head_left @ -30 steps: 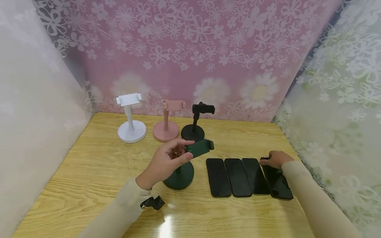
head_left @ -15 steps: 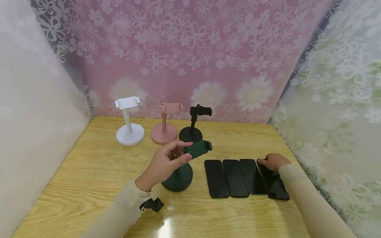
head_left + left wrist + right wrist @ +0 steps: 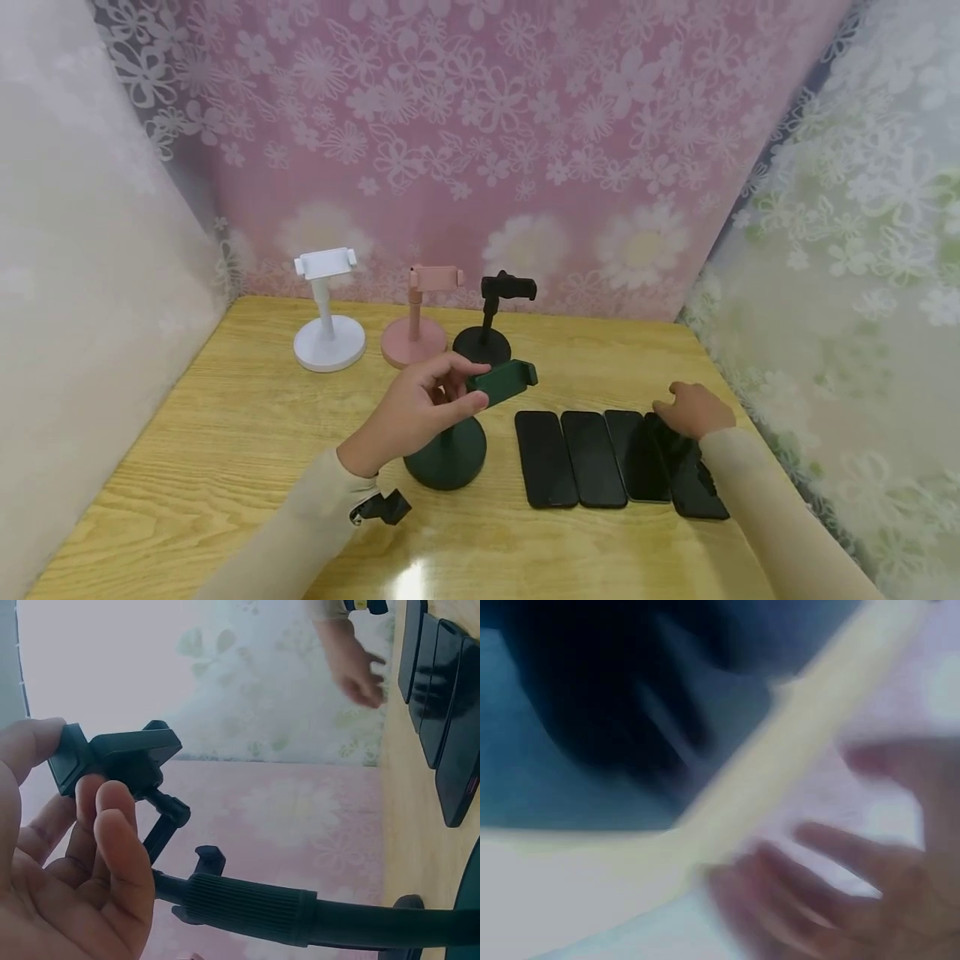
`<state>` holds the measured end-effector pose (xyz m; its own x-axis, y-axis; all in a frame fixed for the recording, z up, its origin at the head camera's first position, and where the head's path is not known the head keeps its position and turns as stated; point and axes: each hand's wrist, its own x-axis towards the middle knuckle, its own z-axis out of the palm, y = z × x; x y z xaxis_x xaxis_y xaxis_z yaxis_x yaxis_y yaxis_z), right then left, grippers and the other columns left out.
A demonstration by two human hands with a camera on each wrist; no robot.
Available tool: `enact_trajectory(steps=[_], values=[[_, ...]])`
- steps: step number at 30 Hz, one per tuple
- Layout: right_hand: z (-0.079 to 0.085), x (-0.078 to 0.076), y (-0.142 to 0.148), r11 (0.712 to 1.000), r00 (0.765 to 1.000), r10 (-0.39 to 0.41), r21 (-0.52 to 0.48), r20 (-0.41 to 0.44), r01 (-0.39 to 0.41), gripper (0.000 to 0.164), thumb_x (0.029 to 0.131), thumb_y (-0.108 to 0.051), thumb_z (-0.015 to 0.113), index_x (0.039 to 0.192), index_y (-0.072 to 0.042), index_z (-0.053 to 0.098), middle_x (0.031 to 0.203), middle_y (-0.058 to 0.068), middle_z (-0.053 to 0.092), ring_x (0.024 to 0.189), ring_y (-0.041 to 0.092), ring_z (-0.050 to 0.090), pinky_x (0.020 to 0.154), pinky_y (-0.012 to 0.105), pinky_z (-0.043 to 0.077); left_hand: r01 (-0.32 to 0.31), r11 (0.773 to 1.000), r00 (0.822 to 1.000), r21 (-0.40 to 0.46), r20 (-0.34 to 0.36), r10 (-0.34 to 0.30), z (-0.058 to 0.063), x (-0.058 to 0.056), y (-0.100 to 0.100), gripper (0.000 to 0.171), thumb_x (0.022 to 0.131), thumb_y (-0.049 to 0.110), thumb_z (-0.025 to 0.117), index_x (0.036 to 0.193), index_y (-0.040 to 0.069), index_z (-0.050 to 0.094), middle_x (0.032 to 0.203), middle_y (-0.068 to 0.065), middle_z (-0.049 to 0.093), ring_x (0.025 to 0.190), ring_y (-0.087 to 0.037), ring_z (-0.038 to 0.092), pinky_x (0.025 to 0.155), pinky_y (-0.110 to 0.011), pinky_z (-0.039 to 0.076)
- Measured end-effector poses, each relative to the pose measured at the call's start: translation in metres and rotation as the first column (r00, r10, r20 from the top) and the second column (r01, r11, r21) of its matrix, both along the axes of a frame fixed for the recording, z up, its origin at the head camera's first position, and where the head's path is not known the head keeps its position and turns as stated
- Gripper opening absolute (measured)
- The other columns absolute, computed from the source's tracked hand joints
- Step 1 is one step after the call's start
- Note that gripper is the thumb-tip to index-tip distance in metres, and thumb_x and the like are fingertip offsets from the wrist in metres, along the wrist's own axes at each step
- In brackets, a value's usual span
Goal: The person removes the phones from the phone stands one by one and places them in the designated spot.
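Observation:
My left hand (image 3: 412, 408) pinches one end of the tilted clamp (image 3: 501, 382) on a dark green phone stand, whose round base (image 3: 444, 461) stands on the table. In the left wrist view the thumb and fingers lie around the clamp end, above the stand's ribbed neck (image 3: 251, 907). My right hand (image 3: 696, 410) hovers over the far end of the rightmost black phone (image 3: 692, 483), apart from the phones in the left wrist view. Its fingers (image 3: 840, 855) are spread and blurred in the right wrist view, with nothing between them.
Three more black phones lie side by side to the left: one phone (image 3: 546, 460), a second phone (image 3: 594, 460), a third phone (image 3: 632, 458). At the back stand a white phone stand (image 3: 328, 333), a pink phone stand (image 3: 414, 337) and a black phone stand (image 3: 483, 340). Flowered curtains (image 3: 525, 150) enclose the table.
My right hand slid the rightmost phone left against its neighbour, then let go and lifted off it. The left hand keeps its hold on the green stand's clamp.

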<state>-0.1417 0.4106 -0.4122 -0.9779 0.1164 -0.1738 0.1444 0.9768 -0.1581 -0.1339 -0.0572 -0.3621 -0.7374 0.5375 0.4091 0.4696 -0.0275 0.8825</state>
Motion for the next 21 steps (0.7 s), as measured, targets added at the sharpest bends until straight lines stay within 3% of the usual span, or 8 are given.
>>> enact_trajectory(steps=[2,5,10,14,16,18,19,21], values=[[0.012,-0.001,-0.023,0.998,0.98,0.0,-0.063,-0.199,-0.013,0.052,0.105,-0.034,0.05,0.137,0.007,0.058,0.127,0.033,0.061,0.104,0.046,0.064,0.078,0.059,0.054,0.004,1.0,1.0,-0.016,-0.001,-0.004,0.001,-0.001,0.0,0.031,0.098,0.023,0.074,0.129,0.019,0.07,0.087,-0.003,0.062,0.069,-0.022,0.056,0.064,-0.028,0.049],[0.034,0.001,-0.073,0.97,0.864,0.05,-0.182,-0.501,-0.161,0.032,0.107,-0.025,0.052,0.122,-0.003,0.069,0.108,0.017,0.07,0.09,0.03,0.067,0.072,0.048,0.056,0.007,0.999,1.0,-0.034,-0.005,-0.008,0.002,-0.002,0.0,0.031,0.098,0.021,0.074,0.129,0.019,0.07,0.088,-0.002,0.062,0.07,-0.022,0.057,0.065,-0.028,0.05],[0.066,0.019,-0.165,0.808,0.539,0.154,-0.208,-0.828,-0.552,0.016,0.102,-0.008,0.06,0.106,-0.01,0.075,0.093,0.001,0.071,0.075,0.01,0.063,0.064,0.023,0.052,0.009,0.998,0.999,-0.063,-0.036,-0.012,0.005,0.001,-0.009,0.03,0.099,0.018,0.073,0.128,0.018,0.071,0.088,0.0,0.064,0.071,-0.019,0.059,0.065,-0.029,0.052],[0.083,0.033,-0.214,0.643,0.246,0.251,-0.028,-0.936,-0.765,0.019,0.102,-0.012,0.056,0.099,-0.006,0.074,0.087,0.003,0.068,0.064,0.008,0.056,0.06,0.019,0.049,-0.003,0.996,0.997,-0.09,-0.081,-0.004,0.009,0.003,-0.015,0.029,0.099,0.018,0.073,0.128,0.017,0.072,0.086,0.003,0.064,0.073,-0.016,0.06,0.064,-0.029,0.053],[0.088,0.038,-0.229,0.587,0.138,0.273,0.052,-0.952,-0.808,0.025,0.104,-0.017,0.054,0.095,-0.003,0.074,0.084,0.005,0.066,0.06,0.008,0.054,0.056,0.022,0.048,-0.006,0.995,0.995,-0.098,-0.099,-0.004,0.011,0.005,-0.018,0.029,0.099,0.018,0.073,0.127,0.017,0.072,0.086,0.004,0.064,0.072,-0.015,0.059,0.064,-0.03,0.054],[0.09,0.042,-0.239,0.574,0.091,0.271,0.085,-0.958,-0.814,0.031,0.105,-0.021,0.052,0.094,-0.001,0.073,0.084,0.006,0.066,0.059,0.008,0.053,0.055,0.022,0.048,-0.002,0.995,0.994,-0.101,-0.106,-0.009,0.012,0.006,-0.021,0.028,0.098,0.017,0.073,0.126,0.017,0.073,0.086,0.005,0.063,0.071,-0.014,0.059,0.063,-0.03,0.053],[0.089,0.043,-0.243,0.576,0.094,0.257,0.074,-0.962,-0.814,0.03,0.105,-0.021,0.052,0.095,-0.001,0.073,0.084,0.006,0.066,0.061,0.009,0.053,0.056,0.022,0.048,0.001,0.995,0.994,-0.103,-0.109,-0.012,0.013,0.006,-0.023,0.027,0.098,0.016,0.073,0.126,0.017,0.073,0.087,0.006,0.063,0.071,-0.014,0.058,0.063,-0.03,0.053],[0.087,0.047,-0.247,0.597,0.15,0.225,0.015,-0.963,-0.802,0.024,0.102,-0.016,0.054,0.099,-0.001,0.073,0.087,0.006,0.065,0.065,0.009,0.053,0.059,0.022,0.047,0.005,0.995,0.993,-0.102,-0.116,-0.017,0.013,0.006,-0.027,0.026,0.098,0.015,0.072,0.124,0.017,0.073,0.087,0.006,0.064,0.072,-0.014,0.058,0.063,-0.03,0.053]])
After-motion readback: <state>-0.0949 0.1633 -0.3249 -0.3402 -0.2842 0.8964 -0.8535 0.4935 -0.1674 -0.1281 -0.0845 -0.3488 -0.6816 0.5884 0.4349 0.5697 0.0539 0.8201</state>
